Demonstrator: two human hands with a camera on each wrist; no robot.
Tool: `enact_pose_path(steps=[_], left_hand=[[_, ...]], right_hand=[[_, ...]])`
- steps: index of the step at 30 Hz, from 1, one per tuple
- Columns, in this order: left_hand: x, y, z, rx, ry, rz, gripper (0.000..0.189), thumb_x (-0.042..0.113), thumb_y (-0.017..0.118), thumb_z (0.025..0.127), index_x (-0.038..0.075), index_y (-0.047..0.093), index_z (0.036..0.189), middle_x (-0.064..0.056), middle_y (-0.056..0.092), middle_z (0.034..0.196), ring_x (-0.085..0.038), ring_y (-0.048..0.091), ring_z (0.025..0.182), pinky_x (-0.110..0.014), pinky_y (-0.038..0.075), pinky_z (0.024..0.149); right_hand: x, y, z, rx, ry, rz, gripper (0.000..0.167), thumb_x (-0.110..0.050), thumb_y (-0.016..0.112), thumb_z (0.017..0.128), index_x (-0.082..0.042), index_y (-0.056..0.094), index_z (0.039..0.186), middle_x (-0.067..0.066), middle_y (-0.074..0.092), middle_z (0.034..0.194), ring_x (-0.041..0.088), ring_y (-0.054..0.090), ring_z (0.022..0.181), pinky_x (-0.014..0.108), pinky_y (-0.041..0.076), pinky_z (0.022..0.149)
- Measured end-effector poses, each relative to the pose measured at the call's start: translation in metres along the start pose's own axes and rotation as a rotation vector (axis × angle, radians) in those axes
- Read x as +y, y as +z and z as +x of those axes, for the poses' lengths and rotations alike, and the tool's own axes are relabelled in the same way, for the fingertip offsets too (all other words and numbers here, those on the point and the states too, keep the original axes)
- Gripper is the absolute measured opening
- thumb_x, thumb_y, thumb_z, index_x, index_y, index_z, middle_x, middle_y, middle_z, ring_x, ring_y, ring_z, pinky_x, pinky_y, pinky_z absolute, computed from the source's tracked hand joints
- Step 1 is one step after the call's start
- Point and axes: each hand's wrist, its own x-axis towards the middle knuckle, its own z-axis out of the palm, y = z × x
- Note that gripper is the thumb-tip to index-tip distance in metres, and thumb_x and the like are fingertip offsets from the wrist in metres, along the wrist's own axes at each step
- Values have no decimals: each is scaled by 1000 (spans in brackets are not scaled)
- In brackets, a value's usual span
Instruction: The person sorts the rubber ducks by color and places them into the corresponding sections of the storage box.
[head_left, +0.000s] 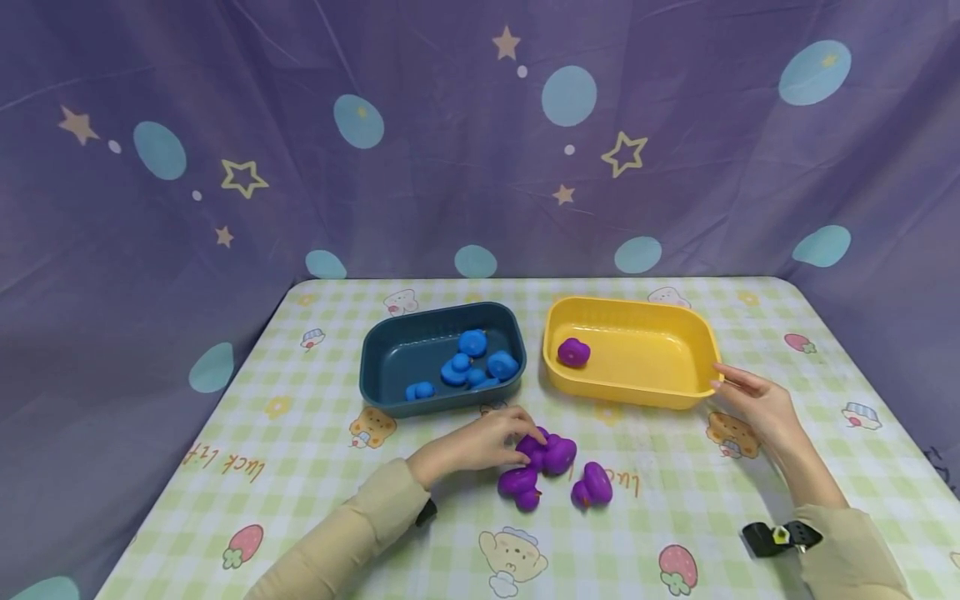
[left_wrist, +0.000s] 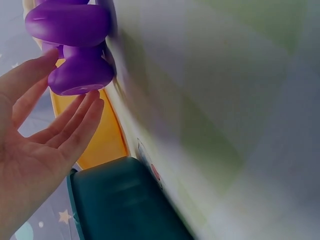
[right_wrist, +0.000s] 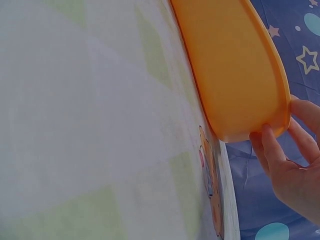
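Observation:
My left hand [head_left: 489,438] reaches into a cluster of purple toy ducks on the table, thumb and fingertips around one purple duck [left_wrist: 81,72]. Beside it lie another purple duck [head_left: 558,456], one nearer the front [head_left: 521,487] and one apart on the right [head_left: 594,484]. My right hand [head_left: 767,414] touches the right end of the yellow tray [head_left: 637,392] with extended fingers, also seen in the right wrist view. A single purple duck [head_left: 573,352] sits at that tray's left end. The fingers partly hide the duck at my left hand.
A dark teal tray [head_left: 438,403] with several blue ducks [head_left: 472,343] stands behind my left hand, left of the yellow tray. A checked cloth [head_left: 300,500] covers the table. A purple patterned curtain [head_left: 450,167] hangs behind it.

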Motion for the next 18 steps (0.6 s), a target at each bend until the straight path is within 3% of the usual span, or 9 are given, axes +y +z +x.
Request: enact_pose_path(steps=[9, 18], left_hand=[[-2, 3, 0, 21, -13, -35, 31, 12, 67, 77, 14, 63, 108, -1, 54, 102, -13, 51, 82, -16, 40, 71], [-3, 3, -1, 58, -43, -39, 33, 10, 68, 77, 11, 61, 110, -2, 56, 103, -7, 52, 80, -15, 45, 71]], right_hand=[[1, 0, 1, -3, -1, 39, 52, -33, 62, 82, -12, 49, 127, -28, 49, 97, -17, 49, 84, 4, 43, 70], [1, 0, 1, -4, 18, 13, 56, -37, 61, 81, -11, 46, 130, -23, 47, 105, -17, 47, 85, 4, 43, 70]])
